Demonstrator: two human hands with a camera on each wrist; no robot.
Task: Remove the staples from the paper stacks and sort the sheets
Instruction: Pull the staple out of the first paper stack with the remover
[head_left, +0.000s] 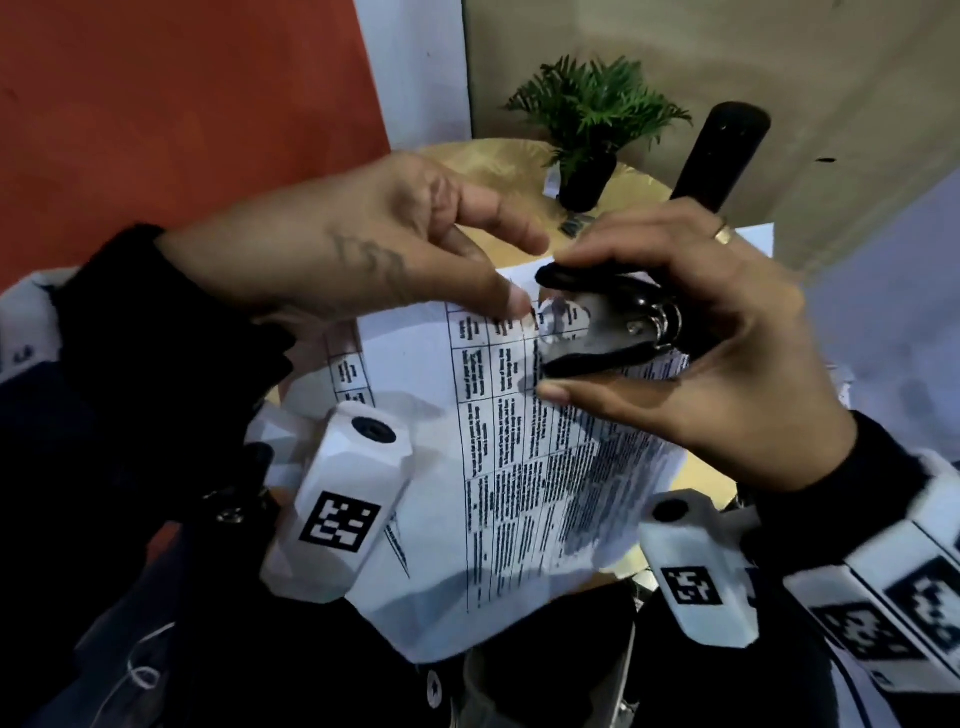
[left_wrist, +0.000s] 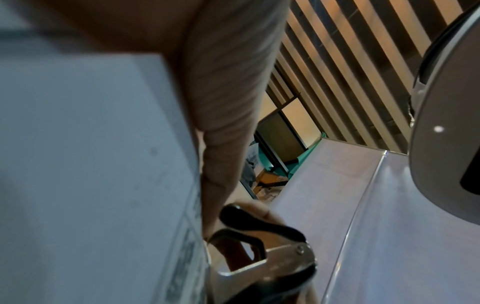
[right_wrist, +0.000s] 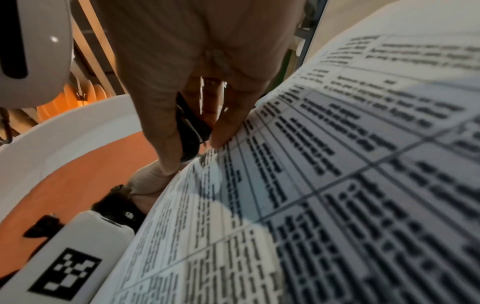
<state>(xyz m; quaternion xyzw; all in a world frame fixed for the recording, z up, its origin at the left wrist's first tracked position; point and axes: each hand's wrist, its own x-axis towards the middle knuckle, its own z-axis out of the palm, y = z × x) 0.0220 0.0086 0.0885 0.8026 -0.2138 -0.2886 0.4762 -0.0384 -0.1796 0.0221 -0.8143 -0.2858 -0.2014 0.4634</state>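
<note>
Wrist-worn cameras (head_left: 340, 499) sit nearest us. Our left hand (head_left: 395, 244) pinches the paper stack (head_left: 519, 457) at its 12 o'clock corner; our right hand (head_left: 691, 332) squeezes the staple remover (head_left: 597, 325) there. Next, we judge, comes a steady pull.

My desk (head_left: 498, 161) is a round, yellowish wooden top, and most of it is hidden from me. On its far side stands a small green plant (head_left: 597, 111) in a black pot (head_left: 587, 184), upright, with a white tag at the pot's left. Just near of the pot lies a small dark thing (head_left: 574, 226), too blurred for me to tell what it is. To the right of the pot a sheet (head_left: 756, 241) lies on the top; only its far corner shows. A bare strip of the top shows at the near right.
</note>
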